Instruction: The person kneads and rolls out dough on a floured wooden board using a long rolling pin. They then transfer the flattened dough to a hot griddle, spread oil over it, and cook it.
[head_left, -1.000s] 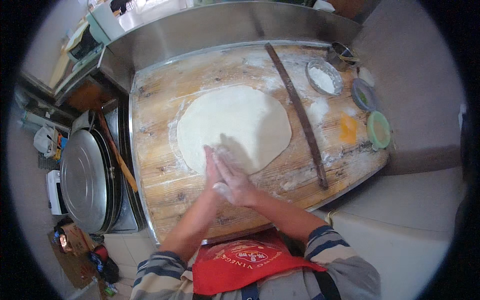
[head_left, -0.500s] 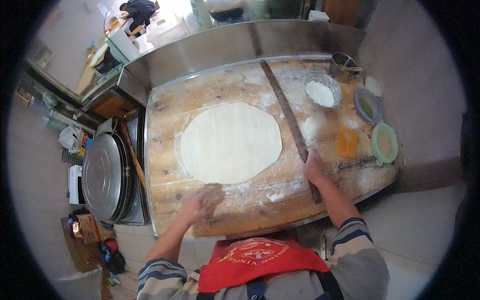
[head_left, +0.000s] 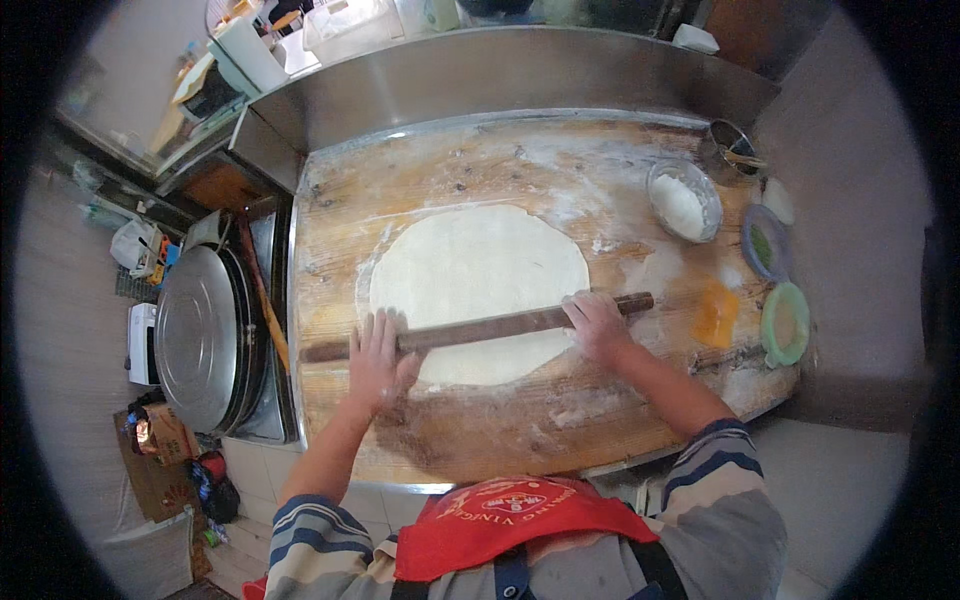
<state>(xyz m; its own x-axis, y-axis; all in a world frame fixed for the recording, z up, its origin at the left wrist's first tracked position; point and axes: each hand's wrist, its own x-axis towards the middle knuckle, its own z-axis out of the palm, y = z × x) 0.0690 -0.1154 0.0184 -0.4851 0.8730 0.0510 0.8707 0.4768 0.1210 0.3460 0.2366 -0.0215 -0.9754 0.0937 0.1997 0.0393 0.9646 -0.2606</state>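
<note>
A long dark wooden rolling pin (head_left: 480, 329) lies slantwise across the near part of a wide, flat round sheet of dough (head_left: 475, 265). My left hand (head_left: 376, 360) rests over the pin toward its left end, fingers stretched forward past it and the thumb apart. Farther right, my right hand (head_left: 600, 328) is bent over the pin near its right end, beside the dough's edge. Under the dough is a floured wooden work board (head_left: 450, 430). Parts of the pin are covered by both hands.
On the right stand a glass bowl of white flour (head_left: 683, 203), a metal pot (head_left: 727, 150), a bowl of chopped greens (head_left: 765, 243) and a green bowl (head_left: 786, 324). An orange scraper (head_left: 715, 314) lies nearby. Left are a round metal griddle lid (head_left: 197, 340) and a wooden stick (head_left: 265, 295).
The pin has swung from upright at the right to lie across the dough. My left hand has moved forward onto it, and my right hand has shifted slightly left.
</note>
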